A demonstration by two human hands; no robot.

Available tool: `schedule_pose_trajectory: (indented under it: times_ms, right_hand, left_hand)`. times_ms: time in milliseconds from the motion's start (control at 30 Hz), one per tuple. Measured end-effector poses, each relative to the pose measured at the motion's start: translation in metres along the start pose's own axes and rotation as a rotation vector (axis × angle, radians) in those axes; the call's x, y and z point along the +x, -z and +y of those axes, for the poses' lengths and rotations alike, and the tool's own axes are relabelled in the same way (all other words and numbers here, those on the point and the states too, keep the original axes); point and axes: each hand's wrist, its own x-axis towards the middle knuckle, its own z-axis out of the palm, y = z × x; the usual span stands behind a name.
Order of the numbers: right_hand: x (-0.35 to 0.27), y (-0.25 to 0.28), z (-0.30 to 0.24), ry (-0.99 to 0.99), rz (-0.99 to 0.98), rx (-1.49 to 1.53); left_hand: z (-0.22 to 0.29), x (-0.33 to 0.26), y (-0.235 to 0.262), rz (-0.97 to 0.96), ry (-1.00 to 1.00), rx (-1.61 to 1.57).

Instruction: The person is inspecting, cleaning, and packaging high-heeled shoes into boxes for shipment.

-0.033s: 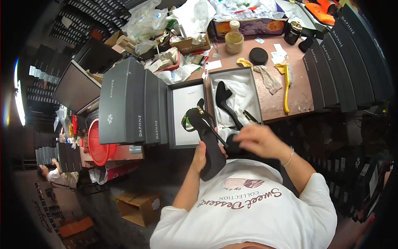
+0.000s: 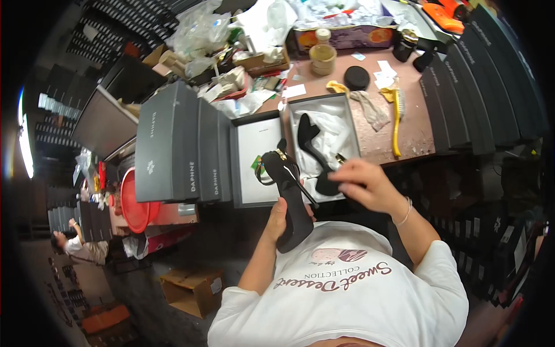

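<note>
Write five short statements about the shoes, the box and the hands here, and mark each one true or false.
1. The left hand holds a black high-heeled shoe. True.
2. The open box is empty. False: a second black shoe lies in it on white paper.
3. The right hand is at the near end of the box, on the shoe inside. True.
4. The yellow brush lies inside the box. False: it lies on the table, to the right of the box.
5. The box lid lies to the right of the box. False: it lies to the left.
</note>
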Motion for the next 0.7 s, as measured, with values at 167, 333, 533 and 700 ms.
schedule_pose_trajectory:
  times_ms: [167, 333, 533, 700]
  right_hand:
    - [0.03, -0.009, -0.002, 0.369, -0.138, -0.163]
    - [0.008, -0.015, 0.025, 0.125, 0.304, -0.161]
    - [-0.018, -0.057, 0.028, 0.06, -0.033, 0.031]
    - [0.016, 0.004, -0.003, -0.061, 0.145, 0.79]
  left_hand:
    - [0.0, -0.003, -0.03, -0.039, 0.06, 0.238]
    - [-0.008, -0.002, -0.008, -0.055, 0.106, 0.013]
    - [0.006, 0.0, -0.014, 0.169, -0.009, -0.061]
    - [0.023, -0.009, -0.003, -0.109, 0.206, 0.329]
